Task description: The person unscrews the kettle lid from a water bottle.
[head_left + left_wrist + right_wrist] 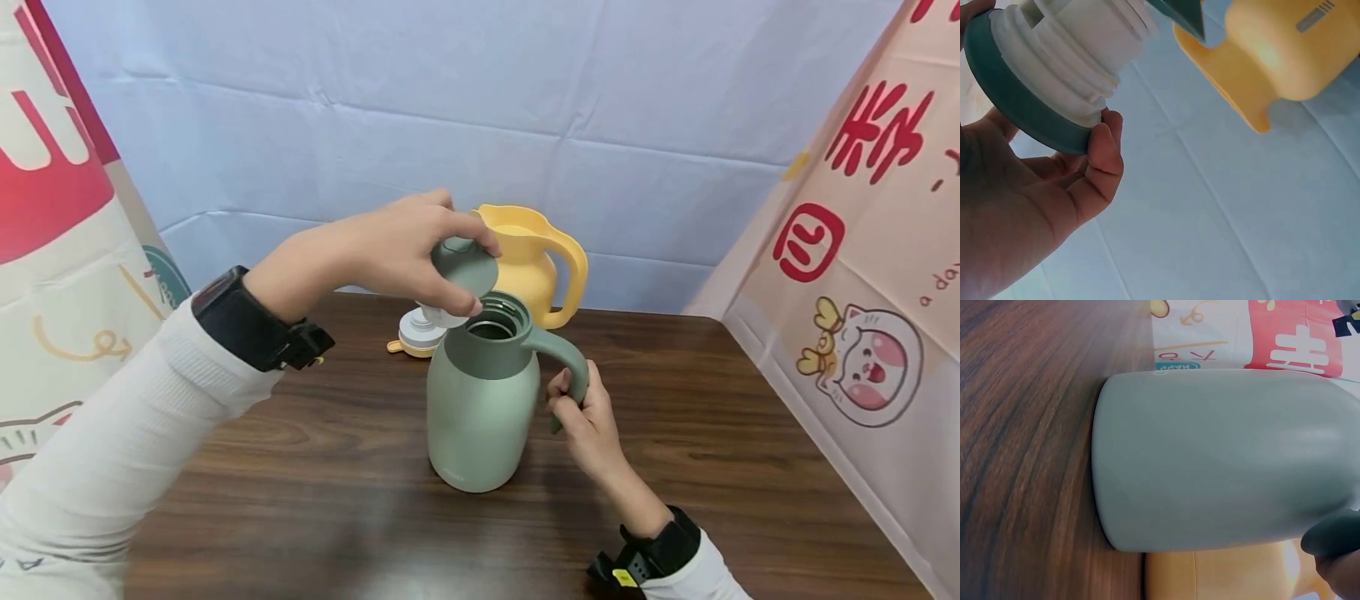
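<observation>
A light green thermos jug (pixel 480 417) stands upright on the table, its mouth uncovered. My left hand (pixel 405 246) pinches the jug's lid (pixel 467 271) by its rim, tilted just above and left of the mouth. In the left wrist view the lid (pixel 1029 106) shows a dark green cap and a white threaded plug, with fingers and thumb at its edge. My right hand (pixel 592 421) grips the jug's handle (pixel 566 358) low down. The right wrist view shows the jug's body (pixel 1222 456) resting on the table, with only a fingertip at the handle's end.
Behind the green jug stands a yellow jug (pixel 525 258) with its handle to the right. A white and grey lid with a yellow tab (pixel 420 332) lies left of it on the brown wooden table (pixel 315 475). A pale cloth (pixel 375 108) hangs behind, printed sheets at both sides.
</observation>
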`<state>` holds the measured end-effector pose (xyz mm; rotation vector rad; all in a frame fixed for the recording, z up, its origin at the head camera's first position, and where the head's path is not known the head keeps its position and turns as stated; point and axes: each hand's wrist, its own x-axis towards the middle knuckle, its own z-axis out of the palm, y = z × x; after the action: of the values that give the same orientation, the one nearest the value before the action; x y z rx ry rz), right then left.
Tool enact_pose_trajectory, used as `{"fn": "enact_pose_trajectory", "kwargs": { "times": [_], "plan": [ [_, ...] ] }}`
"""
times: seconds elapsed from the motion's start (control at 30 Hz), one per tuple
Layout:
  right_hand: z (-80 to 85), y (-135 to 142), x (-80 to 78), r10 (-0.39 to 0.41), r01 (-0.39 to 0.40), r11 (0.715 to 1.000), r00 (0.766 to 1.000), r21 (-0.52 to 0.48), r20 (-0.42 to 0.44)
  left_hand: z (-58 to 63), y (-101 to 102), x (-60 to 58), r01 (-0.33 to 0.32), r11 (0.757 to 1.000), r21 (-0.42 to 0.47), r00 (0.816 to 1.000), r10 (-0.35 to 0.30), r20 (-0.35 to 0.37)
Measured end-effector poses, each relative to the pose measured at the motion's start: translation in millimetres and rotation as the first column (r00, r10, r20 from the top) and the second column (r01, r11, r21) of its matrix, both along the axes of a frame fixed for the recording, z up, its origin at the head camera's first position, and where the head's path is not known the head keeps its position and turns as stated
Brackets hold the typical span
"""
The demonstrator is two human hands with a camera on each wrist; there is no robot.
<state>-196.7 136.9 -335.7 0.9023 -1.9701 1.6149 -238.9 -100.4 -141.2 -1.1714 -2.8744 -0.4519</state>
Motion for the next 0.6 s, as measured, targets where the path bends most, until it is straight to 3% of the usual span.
{"fn": "enact_pose_trajectory", "kwargs": {
  "times": [0.4, 0.6],
  "plan": [
    [-0.8, 0, 0.3, -0.009, 0.009, 1.0, 1.0, -0.002, 0.021, -17.5, -34, -4.5, -0.061, 0.998, 0.024, 0.997, 0.062, -0.037],
    [0.1, 0, 0.7, -0.019, 0.019, 1.0, 0.999, -0.002, 0.037, -35.2, -51, -12.0, -0.06, 0.998, -0.019, 0.998, 0.06, -0.027]
  ]
}}
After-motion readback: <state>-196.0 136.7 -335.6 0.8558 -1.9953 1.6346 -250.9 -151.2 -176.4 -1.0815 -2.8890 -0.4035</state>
